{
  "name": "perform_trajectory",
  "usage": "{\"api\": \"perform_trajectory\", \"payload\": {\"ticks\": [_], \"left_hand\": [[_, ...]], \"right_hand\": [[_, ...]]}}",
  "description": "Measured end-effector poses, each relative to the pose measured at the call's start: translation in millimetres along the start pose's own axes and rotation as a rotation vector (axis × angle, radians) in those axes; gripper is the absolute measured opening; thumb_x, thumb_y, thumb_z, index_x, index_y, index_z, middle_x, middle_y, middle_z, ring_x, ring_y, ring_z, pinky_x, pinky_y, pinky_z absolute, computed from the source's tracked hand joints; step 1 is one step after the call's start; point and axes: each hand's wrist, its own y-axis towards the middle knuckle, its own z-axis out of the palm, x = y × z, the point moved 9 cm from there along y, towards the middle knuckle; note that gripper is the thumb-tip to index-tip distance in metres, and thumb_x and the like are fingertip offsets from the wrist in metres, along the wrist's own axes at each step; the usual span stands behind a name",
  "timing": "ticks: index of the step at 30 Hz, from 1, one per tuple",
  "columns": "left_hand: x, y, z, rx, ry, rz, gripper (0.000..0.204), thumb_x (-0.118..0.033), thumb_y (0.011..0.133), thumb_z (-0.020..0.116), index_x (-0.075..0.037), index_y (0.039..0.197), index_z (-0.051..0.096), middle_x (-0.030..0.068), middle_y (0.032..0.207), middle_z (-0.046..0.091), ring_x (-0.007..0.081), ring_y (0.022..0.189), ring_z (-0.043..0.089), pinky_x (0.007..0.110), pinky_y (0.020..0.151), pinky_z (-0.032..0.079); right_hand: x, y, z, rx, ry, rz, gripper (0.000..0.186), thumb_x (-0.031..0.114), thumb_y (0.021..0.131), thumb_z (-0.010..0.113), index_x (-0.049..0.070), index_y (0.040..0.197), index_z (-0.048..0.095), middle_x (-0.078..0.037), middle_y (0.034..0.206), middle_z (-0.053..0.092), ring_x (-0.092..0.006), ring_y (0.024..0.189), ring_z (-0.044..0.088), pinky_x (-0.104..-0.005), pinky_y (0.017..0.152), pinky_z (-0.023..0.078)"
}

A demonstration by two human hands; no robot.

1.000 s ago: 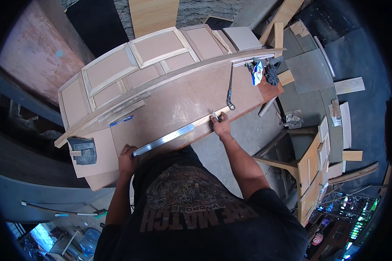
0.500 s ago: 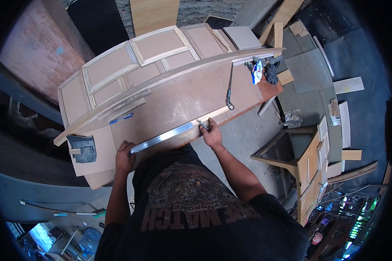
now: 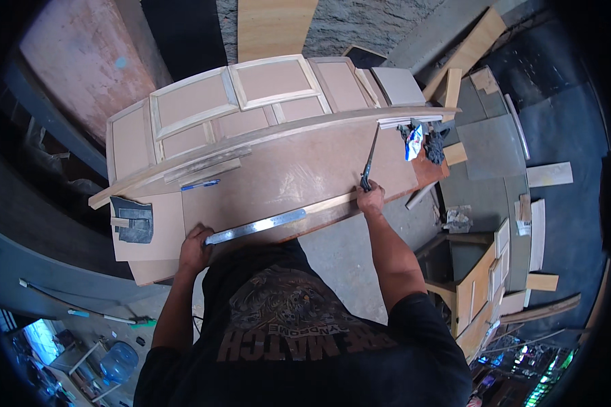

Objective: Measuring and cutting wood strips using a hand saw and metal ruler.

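My left hand is closed at the near end of a steel ruler, which lies along a pale wood strip near the board's front edge. My right hand is closed on the dark handle of a long, narrow saw-like tool, whose tip points away from me; whether it also holds the small marker seen earlier is hidden. Both rest over a brown board. A blue pen lies beside short wooden slats farther back.
Framed panels stand behind a long batten. Crumpled packaging and dark cloth sit at the back right. A dark pad lies on the left. A wooden frame structure and offcuts are on the right.
My right hand has moved up and right from the ruler and taken hold of the long dark tool. My left hand stays at the ruler. The view has shifted slightly.
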Motion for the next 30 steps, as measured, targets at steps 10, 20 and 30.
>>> {"api": "perform_trajectory", "payload": {"ticks": [10,20,30], "left_hand": [[-11.1,3.2,2.9,0.013,-0.022,-0.012,0.018,-0.011,0.085,0.063,-0.005,0.101,0.065,0.0167,0.103,0.062,0.0397,0.102,0.062,0.047,0.09,0.052],[-25.5,16.0,25.8,0.038,-0.08,0.027,0.03,-0.001,0.074,0.07,-0.005,0.104,0.068,0.0138,0.106,0.064,0.037,0.103,0.064,0.045,0.091,0.054],[-38.9,75.8,73.5,0.102,-0.063,0.093,0.032,-0.007,0.079,0.074,-0.008,0.111,0.069,0.0125,0.111,0.065,0.0362,0.107,0.065,0.044,0.093,0.055]], "right_hand": [[92.0,-28.3,15.1,0.237,0.023,-0.204,0.034,0.027,0.081,0.076,0.014,0.112,0.073,-0.016,0.118,0.07,-0.035,0.109,0.068,-0.0449,0.097,0.055],[173.2,-105.1,46.9,0.334,0.662,-0.409,0.031,0.009,0.085,0.078,0.006,0.115,0.073,-0.013,0.109,0.073,-0.0248,0.098,0.073,-0.0343,0.089,0.057],[169.1,-189.7,44.4,0.48,0.23,-0.666,0.05,0.02,0.084,0.079,0.015,0.132,0.066,-0.01,0.133,0.061,-0.0339,0.117,0.064,-0.0416,0.099,0.054]]}}
